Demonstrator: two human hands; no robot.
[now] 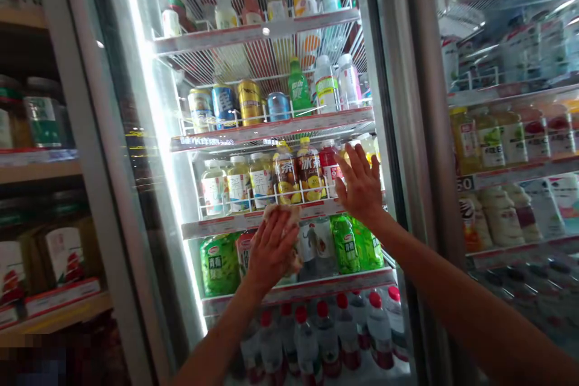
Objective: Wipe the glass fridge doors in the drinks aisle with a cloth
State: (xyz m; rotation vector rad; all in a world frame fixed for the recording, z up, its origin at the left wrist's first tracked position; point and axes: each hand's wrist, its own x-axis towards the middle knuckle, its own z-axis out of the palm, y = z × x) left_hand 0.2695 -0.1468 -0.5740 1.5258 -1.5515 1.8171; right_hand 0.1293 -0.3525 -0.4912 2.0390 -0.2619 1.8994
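My left hand (pixel 273 248) lies over a light, crumpled cloth (pixel 296 260), its fingers stretched and close together. The cloth shows above the fingertips and along the hand's right side, in front of the shelf with green bottles. My right hand (pixel 362 186) is up and to the right, fingers spread and holding nothing, in front of the juice and tea bottles. Both hands face a lit drinks fridge whose glass door (pixel 190 184) carries faint reflections. Whether the right palm touches the glass I cannot tell.
Tea bottles (pixel 286 174), cans (pixel 250 102), green bottles (pixel 220 265) and red-capped bottles (pixel 307 338) line the fridge shelves. A metal door frame (pixel 414 102) runs down the right, beside another drinks fridge. Wooden shelves (pixel 40 172) with jars stand at the left.
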